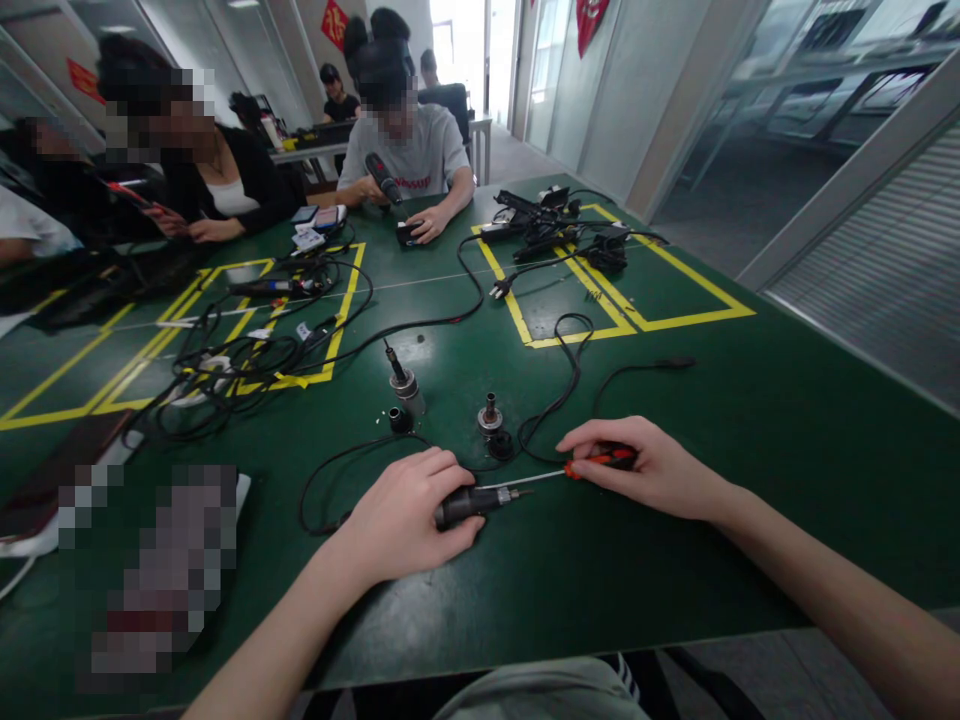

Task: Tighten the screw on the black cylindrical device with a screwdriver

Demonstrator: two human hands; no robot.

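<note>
My left hand (416,510) is wrapped over a dark cylindrical electric screwdriver (491,498), its thin bit pointing right, close above the green table. A black cord runs from its rear. In my right hand (649,465) is a screwdriver (589,467) with a red and black handle; its long pale shaft reaches left, beside the electric screwdriver. Just beyond my hands stands a small metal part (490,416) with a black ring (500,445) lying at its foot. Farther left, a taller metal motor-like part (403,382) leans upright with a small black collar (400,419) before it.
Tangled black cables (217,365) cover the left of the green table (750,420). More cables and adapters (551,225) lie at the back inside yellow tape. Across the table a person (409,150) holds a drill (384,178); another person (217,180) sits left. A phone (67,470) lies at left.
</note>
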